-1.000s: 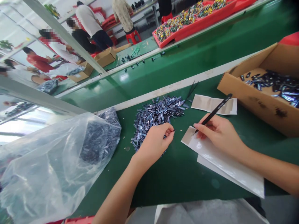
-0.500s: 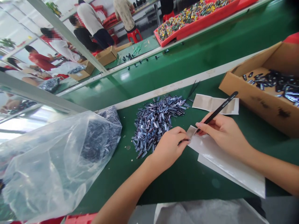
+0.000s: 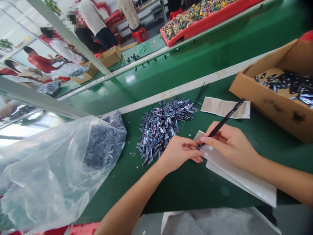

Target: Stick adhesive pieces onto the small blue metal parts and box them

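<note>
My left hand [image 3: 179,152] pinches a small dark metal piece [image 3: 198,147] at the near corner of a white backing sheet [image 3: 239,178]. My right hand [image 3: 228,142] grips black tweezers [image 3: 226,118] whose tips meet that piece, and the two hands touch at the fingertips. Just left of my left hand, a heap of small shiny blue-grey metal pieces [image 3: 163,122] lies on the green table.
A clear plastic bag [image 3: 56,169] holding more pieces fills the left side. A cardboard box [image 3: 274,98] with dark pieces stands at the right. Another paper strip [image 3: 225,107] lies behind the tweezers. A red tray [image 3: 207,19] and other people are beyond the green conveyor [image 3: 186,62].
My left hand has carried a piece from the heap rightwards to the sheet's corner. My right hand has brought the tweezer tips down onto it.
</note>
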Available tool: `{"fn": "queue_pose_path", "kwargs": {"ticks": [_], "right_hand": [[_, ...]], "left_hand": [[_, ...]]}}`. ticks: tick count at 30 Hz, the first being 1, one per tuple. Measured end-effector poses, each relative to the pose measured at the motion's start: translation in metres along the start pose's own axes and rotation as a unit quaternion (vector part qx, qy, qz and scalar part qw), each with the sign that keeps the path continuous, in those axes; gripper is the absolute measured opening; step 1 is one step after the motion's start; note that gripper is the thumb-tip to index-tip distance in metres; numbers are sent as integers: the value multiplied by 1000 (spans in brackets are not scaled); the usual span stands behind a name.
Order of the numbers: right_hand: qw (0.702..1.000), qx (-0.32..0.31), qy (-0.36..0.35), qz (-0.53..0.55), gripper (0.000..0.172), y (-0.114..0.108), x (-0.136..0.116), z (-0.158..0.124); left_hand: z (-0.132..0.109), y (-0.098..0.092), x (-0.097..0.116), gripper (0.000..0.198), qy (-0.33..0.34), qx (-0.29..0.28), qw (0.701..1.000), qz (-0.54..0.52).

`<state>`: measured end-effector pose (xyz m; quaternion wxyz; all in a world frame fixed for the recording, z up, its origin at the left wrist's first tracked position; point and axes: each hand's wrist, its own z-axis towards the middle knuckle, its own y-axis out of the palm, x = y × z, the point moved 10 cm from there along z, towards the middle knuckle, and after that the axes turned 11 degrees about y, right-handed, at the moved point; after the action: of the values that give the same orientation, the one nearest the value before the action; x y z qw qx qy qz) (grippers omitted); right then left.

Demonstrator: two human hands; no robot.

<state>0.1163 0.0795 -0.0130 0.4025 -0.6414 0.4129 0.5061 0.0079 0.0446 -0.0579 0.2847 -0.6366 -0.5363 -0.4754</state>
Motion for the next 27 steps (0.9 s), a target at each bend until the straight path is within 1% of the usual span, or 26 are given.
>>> {"fn": "queue_pose_path", "kwargs": {"ticks": [3,7,11,16,19,22,25,27], "right_hand": [[1000,-4,-11,-14,12,2,-2,-1],[1000,-6,-5,-27,12,2,-1,-2],[999,-4,-4,-40,12,2,0,-3],[996,2,-35,-80,11,2,-5,-4],[991,14,-72,-115,8,2,-11,-8],[978,29,-147,-142,6,3,-22,-19],[965,21,-230,-125,15,5,-34,-33],[962,8,-249,-110,21,7,-37,-38]], "left_hand": [[-1,1,1,27,-3,-1,1000,-5],[-1,2,1,26,-2,1,1000,-8],[-1,3,2,29,-4,-4,1000,-8],[-2,4,3,31,-2,-7,1000,-6],[-3,3,4,28,1,-5,1000,-9],[-6,5,7,26,-2,-19,999,-27],[-9,6,13,24,-1,-33,999,-39],[-11,6,17,22,5,-33,999,-39]]}}
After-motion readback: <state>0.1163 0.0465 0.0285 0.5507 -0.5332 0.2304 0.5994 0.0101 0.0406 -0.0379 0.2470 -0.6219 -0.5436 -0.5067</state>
